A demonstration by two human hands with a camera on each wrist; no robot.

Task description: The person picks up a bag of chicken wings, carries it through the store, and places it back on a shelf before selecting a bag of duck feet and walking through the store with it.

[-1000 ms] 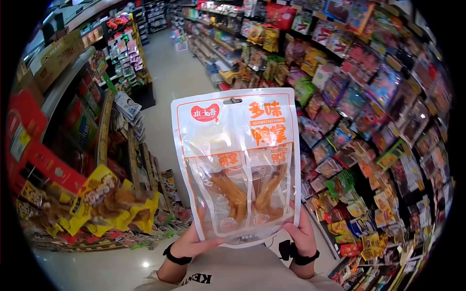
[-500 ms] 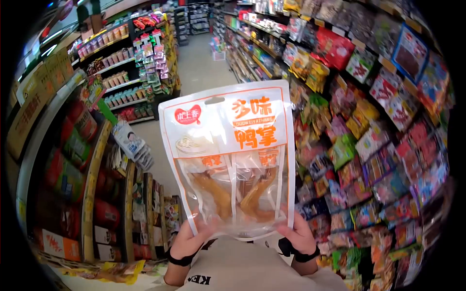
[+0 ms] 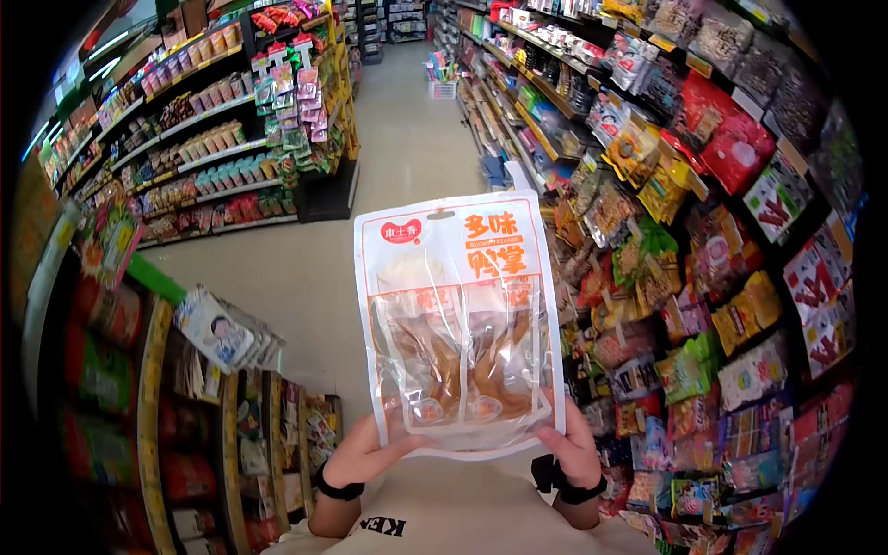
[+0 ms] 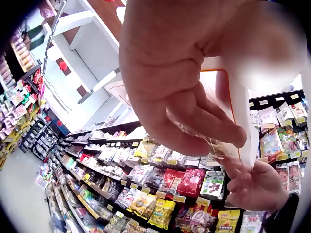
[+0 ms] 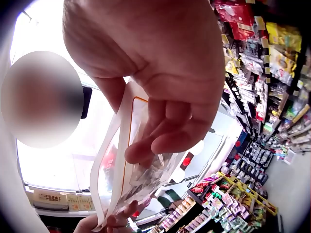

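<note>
Both hands hold up a flat clear-and-white snack bag [image 3: 407,252] with orange lettering, a red heart logo and a hang hole at its top. Brown duck feet [image 3: 444,370] show through its clear window in small inner packs. At the lower left corner, my left hand [image 3: 361,458] pinches the bag, thumb across the front. My right hand [image 3: 575,449] grips the opposite lower corner the same way. In the left wrist view, the left hand's fingers [image 4: 209,119] curl behind the bag. The right wrist view shows the right hand's fingers [image 5: 170,131] against its back too.
Hanging snack packets [image 3: 694,370] crowd the rack on the right. A shelf [image 3: 153,398] of red and green packs stands close on the left. Ahead, the aisle floor [image 3: 398,120] runs past cup-lined shelves [image 3: 208,102] and a white basket [image 3: 442,90].
The head view has swung left, so the aisle sits further right and more cup shelves show. Yellow packs at the lower left have left view. Both hands keep hold of the bag.
</note>
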